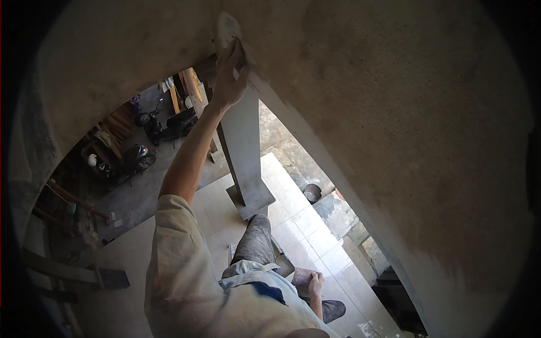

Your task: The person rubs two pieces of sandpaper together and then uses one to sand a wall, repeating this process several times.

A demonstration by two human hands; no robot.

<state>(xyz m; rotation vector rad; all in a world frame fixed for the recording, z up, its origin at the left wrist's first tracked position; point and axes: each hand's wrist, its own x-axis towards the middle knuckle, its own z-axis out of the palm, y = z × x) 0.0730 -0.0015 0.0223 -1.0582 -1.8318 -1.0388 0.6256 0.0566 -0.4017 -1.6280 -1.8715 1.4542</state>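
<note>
My left hand (pixel 230 84) is raised to the top of a pale column (pixel 241 129), where it meets the plastered surface overhead. Its fingers are bent together around a small greyish piece and press against the plaster, but I cannot make out what the piece is. Just above the fingertips is a whitish patch (pixel 228 27) on the brown-grey plaster. Low at my right side, my right hand (pixel 316 284) is closed on the edge of a brownish sheet-like piece (pixel 302 278), partly hidden by my shirt.
A sloping plastered face (pixel 383 129) fills the right side. Below lie white floor tiles (pixel 298 225) and the column's square base (pixel 251 201). A dark bucket (pixel 312 193) stands beyond the tile edge. Parked motorbikes (pixel 169 127) and timber (pixel 115 129) are at left.
</note>
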